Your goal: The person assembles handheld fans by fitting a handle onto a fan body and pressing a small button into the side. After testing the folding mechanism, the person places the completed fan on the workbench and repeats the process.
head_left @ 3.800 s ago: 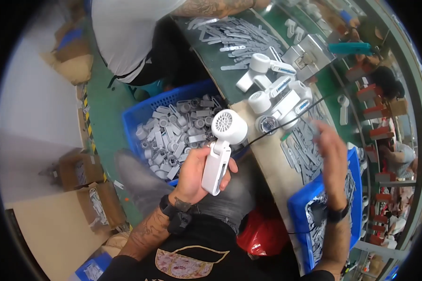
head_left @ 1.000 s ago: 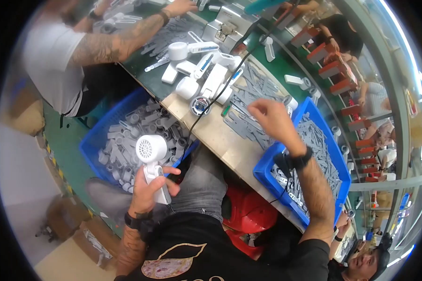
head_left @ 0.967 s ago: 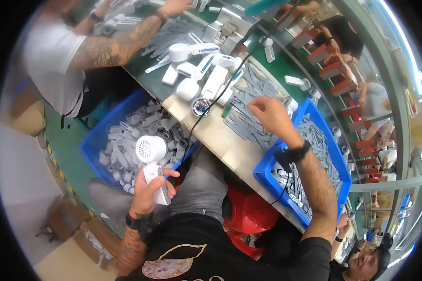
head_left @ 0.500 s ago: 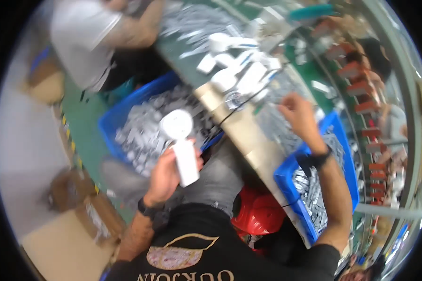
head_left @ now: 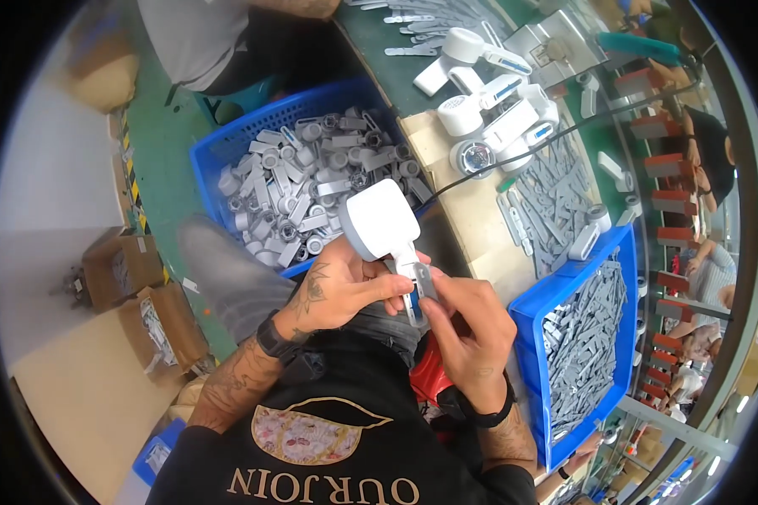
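My left hand (head_left: 337, 290) is closed round the handle of a white handheld device with a round head (head_left: 381, 220). Its head points away from me, over my lap. In my right hand (head_left: 478, 332), a slim grey plastic strip (head_left: 420, 295) with rounded ends is pinched between thumb and fingers. That strip lies along the device's handle, close to my left thumb. A blue patch shows on the handle beside it. Whether the strip is seated in the handle is hidden by my fingers.
A blue basket (head_left: 215, 172) of similar white and grey devices stands beyond my left hand. On the bench lie white devices (head_left: 509, 126) and loose grey strips (head_left: 556, 202), with a black cable (head_left: 514, 145) across. A blue bin (head_left: 526, 345) of strips is at right. Another person (head_left: 194, 38) sits far left.
My right hand has come from the strips on the bench to the device, bringing a grey strip. My left hand has moved right and turned the device.
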The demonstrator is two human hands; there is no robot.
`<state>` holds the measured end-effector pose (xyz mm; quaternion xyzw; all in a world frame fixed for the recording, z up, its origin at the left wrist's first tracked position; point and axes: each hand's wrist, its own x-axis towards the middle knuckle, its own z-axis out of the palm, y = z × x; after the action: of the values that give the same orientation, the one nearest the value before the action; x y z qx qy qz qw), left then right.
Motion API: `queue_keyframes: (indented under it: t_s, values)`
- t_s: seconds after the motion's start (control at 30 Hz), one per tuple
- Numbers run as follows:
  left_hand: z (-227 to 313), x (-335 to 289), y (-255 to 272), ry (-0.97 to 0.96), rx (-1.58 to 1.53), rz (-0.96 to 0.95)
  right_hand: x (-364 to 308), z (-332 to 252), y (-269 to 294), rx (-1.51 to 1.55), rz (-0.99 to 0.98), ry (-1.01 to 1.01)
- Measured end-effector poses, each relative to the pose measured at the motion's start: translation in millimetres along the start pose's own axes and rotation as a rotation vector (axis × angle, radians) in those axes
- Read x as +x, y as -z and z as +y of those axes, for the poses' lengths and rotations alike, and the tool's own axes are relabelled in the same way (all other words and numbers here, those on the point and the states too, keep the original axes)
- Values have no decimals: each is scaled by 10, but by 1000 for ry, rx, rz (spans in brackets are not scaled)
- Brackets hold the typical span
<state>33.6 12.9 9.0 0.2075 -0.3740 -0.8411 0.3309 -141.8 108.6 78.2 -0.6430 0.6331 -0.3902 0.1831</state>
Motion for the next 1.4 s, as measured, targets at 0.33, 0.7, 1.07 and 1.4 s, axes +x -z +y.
queue_keyframes:
  t_s: [0.33, 0.7, 1.07, 1.4]
  values:
    - [-49, 15, -65, -29, -14, 57, -19, 50, -97, -42, 7, 101]
    - [-24, 63, -47, -68, 124, 91, -7, 168, -174, -91, -16, 63]
    - [-66, -46, -54, -285, 618, -19, 253, 192, -9, 665, -383, -310]
    - [26, -115, -194, -284, 545, 19, 312, 33, 141, 818, -446, -498]
